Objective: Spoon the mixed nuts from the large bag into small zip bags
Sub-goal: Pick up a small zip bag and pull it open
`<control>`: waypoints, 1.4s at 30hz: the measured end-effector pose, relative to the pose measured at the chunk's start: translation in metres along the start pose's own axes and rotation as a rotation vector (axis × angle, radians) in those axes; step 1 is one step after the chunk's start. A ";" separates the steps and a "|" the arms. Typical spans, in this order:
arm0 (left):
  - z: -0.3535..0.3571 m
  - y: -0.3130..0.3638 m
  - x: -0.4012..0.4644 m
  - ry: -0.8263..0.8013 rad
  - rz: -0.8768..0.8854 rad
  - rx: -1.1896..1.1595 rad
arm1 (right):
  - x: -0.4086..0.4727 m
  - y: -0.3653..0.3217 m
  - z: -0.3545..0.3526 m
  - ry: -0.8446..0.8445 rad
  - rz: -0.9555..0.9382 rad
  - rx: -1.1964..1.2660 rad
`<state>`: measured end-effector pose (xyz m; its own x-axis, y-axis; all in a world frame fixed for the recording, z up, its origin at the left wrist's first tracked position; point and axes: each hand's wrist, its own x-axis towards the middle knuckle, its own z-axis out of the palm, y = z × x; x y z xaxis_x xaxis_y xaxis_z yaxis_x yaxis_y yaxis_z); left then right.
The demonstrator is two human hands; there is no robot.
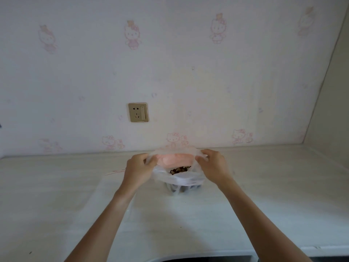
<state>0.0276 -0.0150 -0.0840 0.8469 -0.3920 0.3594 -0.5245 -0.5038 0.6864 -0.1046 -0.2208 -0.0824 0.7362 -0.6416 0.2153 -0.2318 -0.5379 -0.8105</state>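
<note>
A large thin translucent plastic bag (179, 179) stands on the white counter (264, 195), its mouth spread wide. Dark mixed nuts (180, 169) show at the bottom through the opening. The far inner wall of the bag looks pink. My left hand (138, 170) grips the bag's left rim with curled fingers. My right hand (213, 166) pinches the right rim, so the two hands hold the mouth apart. A flat clear plastic sheet or bag (111, 188) lies on the counter under my left forearm. No spoon is in view.
The counter runs to a wall with pale cartoon-cat wallpaper. A gold wall socket with a switch (138, 112) sits above and left of the bag. A side wall closes the right end. A dark sink edge (188, 260) shows at the bottom.
</note>
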 end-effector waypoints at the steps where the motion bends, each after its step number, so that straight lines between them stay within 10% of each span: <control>1: 0.001 0.001 0.002 -0.039 0.011 -0.046 | 0.001 -0.001 0.001 -0.031 0.003 0.031; 6: 0.001 -0.004 0.010 -0.124 0.048 -0.125 | 0.010 0.002 0.000 -0.128 0.102 0.305; 19: 0.035 0.001 0.022 -0.089 -0.522 -0.673 | 0.023 0.004 0.037 0.041 0.406 0.581; 32: -0.018 -0.006 0.013 -0.241 -0.245 0.354 | 0.013 0.000 -0.020 -0.085 0.132 -0.390; 42: -0.015 -0.006 -0.005 -0.304 -0.578 -0.792 | -0.009 0.011 -0.013 -0.215 0.435 0.561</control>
<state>0.0279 0.0015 -0.0810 0.8355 -0.4848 -0.2589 0.2590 -0.0681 0.9635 -0.1219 -0.2277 -0.0861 0.7738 -0.5804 -0.2539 -0.2136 0.1382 -0.9671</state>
